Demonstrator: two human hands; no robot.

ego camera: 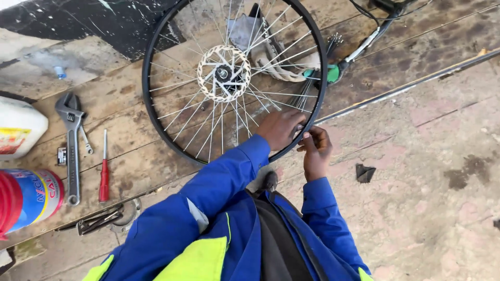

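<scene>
Rough concrete floor (432, 208) runs under me, with worn wooden boards (130, 161) beyond it where the tools lie. Nearest are my blue sleeves (219, 182), reaching forward to the wheel (156, 125), which lies flat on the boards. My left hand (281, 127) is curled over the near part of the rim, fingers closed around the spokes there. My right hand (314, 148) sits just beside it, outside the rim, fingertips pinched on what looks like a spoke end or nipple; it is too small to be sure. To work well here, I judge the left hand should steady the rim while the right turns in small, even amounts, keeping the spoke straight. Left of my arm lie a red screwdriver (104, 174) and an adjustable wrench (72, 140), with a colourful can (28, 198) and a white jug (18, 127) at the edge. Farther off, the disc rotor (224, 73) sits at the hub, and a bundle of loose spokes (307, 88) rests across the far rim near a green-handled tool (333, 73).
</scene>
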